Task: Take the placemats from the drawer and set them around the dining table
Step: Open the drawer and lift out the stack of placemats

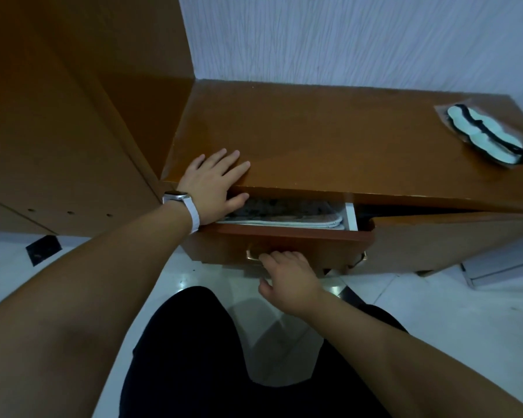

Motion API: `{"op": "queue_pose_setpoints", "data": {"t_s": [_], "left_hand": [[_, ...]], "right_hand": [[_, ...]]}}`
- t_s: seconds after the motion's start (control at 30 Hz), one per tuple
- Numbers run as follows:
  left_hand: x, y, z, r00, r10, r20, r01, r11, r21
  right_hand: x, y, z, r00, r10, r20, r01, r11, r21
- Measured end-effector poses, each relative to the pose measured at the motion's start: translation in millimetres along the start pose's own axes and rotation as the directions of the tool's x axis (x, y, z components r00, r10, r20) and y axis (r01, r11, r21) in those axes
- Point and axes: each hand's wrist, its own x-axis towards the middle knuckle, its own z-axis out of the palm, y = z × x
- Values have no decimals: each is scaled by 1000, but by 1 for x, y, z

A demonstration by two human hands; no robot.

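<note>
A brown wooden drawer (pixel 290 239) of a low cabinet stands partly pulled out. Inside lies a flat stack of pale placemats (pixel 287 214) with a dark mottled pattern on top; most of the stack is hidden under the cabinet top. My left hand (pixel 215 182), with a white watch on the wrist, rests flat on the front edge of the cabinet top (pixel 329 140), fingers spread, thumb dipping toward the drawer opening. My right hand (pixel 287 277) is curled around the brass drawer handle (pixel 251 255) from below.
A tall brown cupboard (pixel 67 116) stands at the left against the cabinet. A white and black item in clear wrapping (pixel 489 134) lies at the cabinet top's right end. A white textured wall is behind. My dark-clothed legs stand on the glossy white tile floor (pixel 453 312).
</note>
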Motion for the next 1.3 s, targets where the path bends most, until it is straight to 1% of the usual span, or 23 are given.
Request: {"op": "queue_pose_setpoints", "data": {"t_s": [0.07, 0.3, 0.47, 0.57, 0.77, 0.83, 0.9, 1.0, 1.07, 1.1, 1.13, 1.2, 1.3], "left_hand": [[0, 1, -1, 1000, -3, 8, 3, 1000, -10], [-2, 1, -2, 1000, -18, 15, 19, 999, -34], [-2, 1, -3, 1000, -10, 25, 11, 999, -53], [-2, 0, -3, 1000, -5, 12, 5, 999, -48], [0, -2, 1, 1000, 3, -25, -4, 1000, -29], [0, -2, 2, 1000, 5, -31, -6, 1000, -20], [0, -2, 2, 999, 6, -40, -7, 1000, -19], [-1, -1, 2, 999, 3, -48, -4, 1000, -15], [0, -1, 3, 999, 5, -53, -5, 1000, -6], [0, -2, 3, 998, 7, -56, -7, 1000, -4], [0, -2, 4, 998, 11, -61, -11, 1000, -2], [0, -4, 6, 997, 21, -75, -20, 1000, 9], [3, -5, 8, 995, 32, -91, -32, 999, 4]], "right_hand": [[-6, -2, 3, 1000, 1, -13, -1, 1000, 4], [-27, -14, 8, 1000, -6, 11, 6, 1000, 22], [-43, -23, 4, 996, -8, 84, 7, 1000, 16], [-49, -25, 3, 989, -29, 145, 27, 1000, 16], [-49, -26, -16, 973, -69, 220, 72, 997, -3], [-50, -27, -31, 973, -112, 200, 109, 994, 26], [-52, -28, -53, 982, -142, 122, 132, 988, 85], [-50, -24, -87, 995, -98, -30, 101, 985, 137], [-44, -17, -104, 988, -83, -132, 100, 987, 125], [-40, -11, -111, 986, -74, -152, 93, 989, 117], [-36, -3, -115, 986, -67, -154, 83, 991, 104], [-24, 20, -120, 991, -74, -109, 79, 996, 41], [-9, 57, -121, 996, -87, 25, 88, 995, -44]]}}
